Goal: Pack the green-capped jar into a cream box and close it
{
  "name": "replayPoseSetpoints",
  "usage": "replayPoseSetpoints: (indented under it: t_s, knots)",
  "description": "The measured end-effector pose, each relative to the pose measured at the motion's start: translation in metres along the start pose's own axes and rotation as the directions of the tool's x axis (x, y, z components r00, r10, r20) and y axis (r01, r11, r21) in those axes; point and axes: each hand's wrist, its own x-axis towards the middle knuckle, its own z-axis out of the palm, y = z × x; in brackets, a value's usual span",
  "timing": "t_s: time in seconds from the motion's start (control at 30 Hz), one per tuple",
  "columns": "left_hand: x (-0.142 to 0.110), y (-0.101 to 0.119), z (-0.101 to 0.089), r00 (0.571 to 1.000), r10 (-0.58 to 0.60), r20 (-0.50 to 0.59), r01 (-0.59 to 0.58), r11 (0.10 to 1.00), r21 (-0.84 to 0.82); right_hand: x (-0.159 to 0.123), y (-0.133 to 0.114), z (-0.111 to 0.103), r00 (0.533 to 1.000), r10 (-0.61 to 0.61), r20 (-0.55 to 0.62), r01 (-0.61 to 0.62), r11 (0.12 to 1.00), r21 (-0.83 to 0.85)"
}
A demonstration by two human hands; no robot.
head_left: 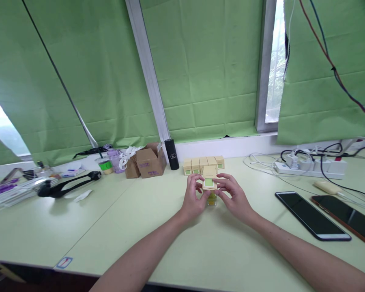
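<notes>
LH [194, 200] + RH [235, 198] hold box [210, 172] | long axis ~vert | label [209, 182] twd cam

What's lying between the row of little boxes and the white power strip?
Loose loops of thin white cable lie between the row of little boxes and the power strip, as the head view shows.

Looks like you're at some kind of office or workroom desk: long pale tabletop [152, 227] by the windows, green blinds [200, 65] down, a loaded power strip [313, 168], plus phones [312, 215] and a cardboard box [149, 163] lying around.
</notes>
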Motion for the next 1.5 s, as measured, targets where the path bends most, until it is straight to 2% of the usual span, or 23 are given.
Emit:
replayPoseSetpoints:
  t_s: [0.57,0.77,1.07,1.3,1.5]
  knots:
    - [0.001,0.002,0.002,1.000,-0.003,-0.027,0.004,1.000,0.029,-0.001,0.002,0.000,1.000,0.021,0.010,-0.021,1.000,-0.002]
    - [0.000,0.001,0.000,0.998,0.068,-0.009,-0.067,0.997,0.049,-0.002,-0.001,0.001,0.998,0.045,0.032,-0.046,0.999,0.003]
    - [-0.001,0.001,-0.002,0.996,0.084,-0.008,-0.082,0.983,0.164,-0.004,-0.005,0.000,0.995,0.036,0.094,-0.023,0.991,-0.130]
    - [0.000,-0.002,-0.001,0.994,0.094,-0.048,-0.083,0.978,0.190,-0.007,-0.011,0.002,0.992,-0.066,0.108,0.087,0.975,-0.203]
    - [0.002,-0.004,-0.002,0.990,0.042,-0.131,-0.013,0.976,0.215,-0.009,-0.017,0.002,0.972,-0.167,0.165,0.205,0.946,-0.250]
